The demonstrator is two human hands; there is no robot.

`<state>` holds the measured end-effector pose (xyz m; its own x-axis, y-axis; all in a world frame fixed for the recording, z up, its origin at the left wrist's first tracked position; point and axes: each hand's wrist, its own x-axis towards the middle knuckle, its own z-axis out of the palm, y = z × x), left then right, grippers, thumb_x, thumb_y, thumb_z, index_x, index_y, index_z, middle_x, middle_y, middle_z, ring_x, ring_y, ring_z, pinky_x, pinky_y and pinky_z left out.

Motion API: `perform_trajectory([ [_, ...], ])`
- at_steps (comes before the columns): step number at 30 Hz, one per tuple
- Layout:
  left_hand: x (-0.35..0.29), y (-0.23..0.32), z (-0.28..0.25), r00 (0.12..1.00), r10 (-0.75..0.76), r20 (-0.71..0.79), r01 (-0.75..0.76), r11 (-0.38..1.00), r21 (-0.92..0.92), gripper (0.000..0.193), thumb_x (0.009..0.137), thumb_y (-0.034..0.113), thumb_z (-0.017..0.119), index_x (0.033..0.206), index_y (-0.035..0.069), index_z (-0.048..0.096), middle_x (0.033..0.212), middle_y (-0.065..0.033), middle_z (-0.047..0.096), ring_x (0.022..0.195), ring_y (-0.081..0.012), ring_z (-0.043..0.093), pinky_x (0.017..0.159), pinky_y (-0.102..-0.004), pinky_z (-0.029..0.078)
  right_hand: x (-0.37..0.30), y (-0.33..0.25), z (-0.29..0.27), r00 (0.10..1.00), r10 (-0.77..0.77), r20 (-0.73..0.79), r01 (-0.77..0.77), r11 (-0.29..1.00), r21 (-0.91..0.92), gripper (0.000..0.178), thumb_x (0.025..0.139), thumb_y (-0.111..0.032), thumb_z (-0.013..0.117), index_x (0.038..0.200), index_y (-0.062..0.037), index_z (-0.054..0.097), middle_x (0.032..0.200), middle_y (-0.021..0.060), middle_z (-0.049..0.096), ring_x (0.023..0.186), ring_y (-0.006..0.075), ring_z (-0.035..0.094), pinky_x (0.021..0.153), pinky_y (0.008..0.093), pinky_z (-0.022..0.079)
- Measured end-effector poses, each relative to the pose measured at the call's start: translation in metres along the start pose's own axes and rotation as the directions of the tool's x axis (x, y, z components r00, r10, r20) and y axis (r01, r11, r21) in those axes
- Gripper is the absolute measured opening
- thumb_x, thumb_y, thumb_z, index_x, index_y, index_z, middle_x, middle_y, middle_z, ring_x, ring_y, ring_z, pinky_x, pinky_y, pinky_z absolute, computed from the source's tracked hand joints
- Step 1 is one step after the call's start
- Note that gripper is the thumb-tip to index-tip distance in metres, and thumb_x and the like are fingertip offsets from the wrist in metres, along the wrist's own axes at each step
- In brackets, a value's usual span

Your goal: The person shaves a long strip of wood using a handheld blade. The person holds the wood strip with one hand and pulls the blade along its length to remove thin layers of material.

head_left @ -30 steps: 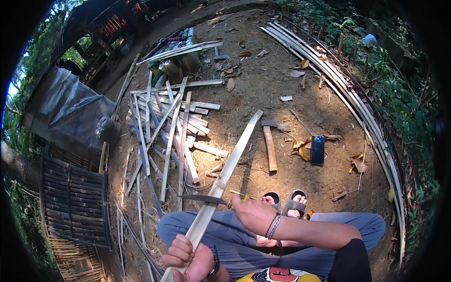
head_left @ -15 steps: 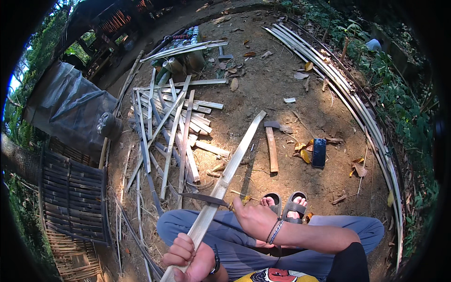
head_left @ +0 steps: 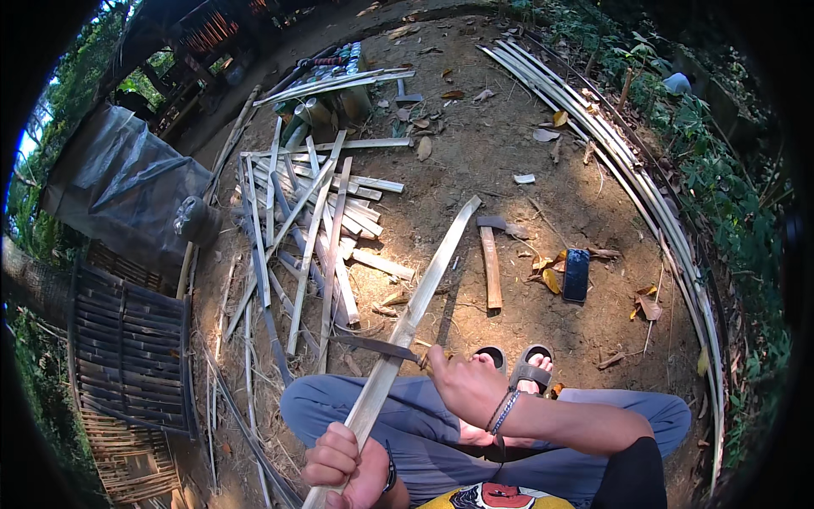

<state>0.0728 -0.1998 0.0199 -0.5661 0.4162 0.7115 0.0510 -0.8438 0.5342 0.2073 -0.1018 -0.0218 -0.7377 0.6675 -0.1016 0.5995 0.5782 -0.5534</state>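
A long, pale bamboo strip [head_left: 415, 304] slants up and away across my lap. My left hand [head_left: 346, 465] is wrapped round its near end. In my right hand [head_left: 468, 392] is a knife [head_left: 379, 346], its handle mostly covered by the fingers. The dark blade points left and lies across the strip about midway along it, apparently touching its upper face. Beyond my sandalled feet, a small axe [head_left: 491, 263] with a wooden handle rests on the dirt.
Cut bamboo strips [head_left: 318, 220] lie in a loose heap ahead to the left. Several long poles [head_left: 610, 157] curve along the right side. A dark phone [head_left: 576, 276] is on the ground beside dry leaves. A slatted bamboo panel [head_left: 129, 352] stands at the left.
The knife has moved slightly up along the strip, away from me, with my right hand. My left hand and the strip's near end have shifted a little to the right.
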Motion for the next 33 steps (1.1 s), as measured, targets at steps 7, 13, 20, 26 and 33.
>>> perform_trajectory([
  [7, 0.002, -0.001, -0.003, 0.999, -0.027, 0.044, 0.027, 1.0, -0.001, 0.035, 0.082, 0.031, 0.053, 0.062, 0.015, 0.03, 0.053, 0.0029, 0.026, 0.05, -0.0095, 0.023, 0.056, -0.0286, 0.021, 0.009, 0.016, 0.018, 0.99, 0.144, 0.015, -0.144, 0.99, 0.004, 0.016, 0.089, -0.01, 0.04, 0.101, 0.0017, 0.038, 0.07, 0.0233, 0.062, 0.062, 0.0383, 0.066, 0.05, 0.0477, 0.052],
  [13, 0.002, -0.001, -0.001, 1.0, -0.02, 0.002, 0.02, 1.0, -0.015, 0.035, 0.082, 0.032, 0.053, 0.063, 0.015, 0.03, 0.053, 0.0029, 0.026, 0.051, -0.0095, 0.022, 0.056, -0.0286, 0.021, 0.029, 0.041, 0.032, 0.964, 0.252, -0.079, -0.248, 0.967, 0.055, 0.018, 0.087, -0.006, 0.042, 0.102, 0.0023, 0.038, 0.066, 0.0224, 0.061, 0.061, 0.0384, 0.066, 0.05, 0.0466, 0.052],
  [20, 0.002, -0.001, -0.005, 0.999, -0.036, -0.026, 0.036, 0.999, -0.016, 0.036, 0.082, 0.032, 0.053, 0.062, 0.015, 0.029, 0.053, 0.0027, 0.025, 0.051, -0.0095, 0.022, 0.056, -0.0287, 0.021, 0.038, 0.071, 0.04, 0.981, 0.155, -0.12, -0.163, 0.985, -0.063, 0.018, 0.087, -0.009, 0.044, 0.102, 0.0016, 0.04, 0.064, 0.0192, 0.061, 0.059, 0.034, 0.066, 0.045, 0.0448, 0.051],
  [26, 0.005, -0.003, -0.001, 0.998, -0.033, 0.058, 0.033, 0.999, -0.001, 0.036, 0.082, 0.032, 0.053, 0.062, 0.015, 0.029, 0.053, 0.0027, 0.025, 0.05, -0.0096, 0.021, 0.056, -0.0287, 0.021, 0.036, 0.069, 0.036, 0.96, 0.237, -0.151, -0.245, 0.969, -0.037, 0.019, 0.087, -0.009, 0.044, 0.1, 0.0036, 0.04, 0.064, 0.0184, 0.061, 0.059, 0.0348, 0.066, 0.045, 0.0458, 0.05],
  [33, 0.004, -0.003, -0.001, 0.999, -0.021, 0.037, 0.021, 1.0, -0.002, 0.035, 0.082, 0.032, 0.053, 0.062, 0.015, 0.03, 0.052, 0.0029, 0.025, 0.05, -0.0096, 0.022, 0.056, -0.0283, 0.022, 0.033, 0.038, 0.022, 0.985, 0.144, -0.095, -0.148, 0.988, -0.035, 0.02, 0.088, -0.01, 0.043, 0.103, 0.003, 0.04, 0.066, 0.0228, 0.061, 0.059, 0.0334, 0.066, 0.047, 0.0455, 0.051],
])
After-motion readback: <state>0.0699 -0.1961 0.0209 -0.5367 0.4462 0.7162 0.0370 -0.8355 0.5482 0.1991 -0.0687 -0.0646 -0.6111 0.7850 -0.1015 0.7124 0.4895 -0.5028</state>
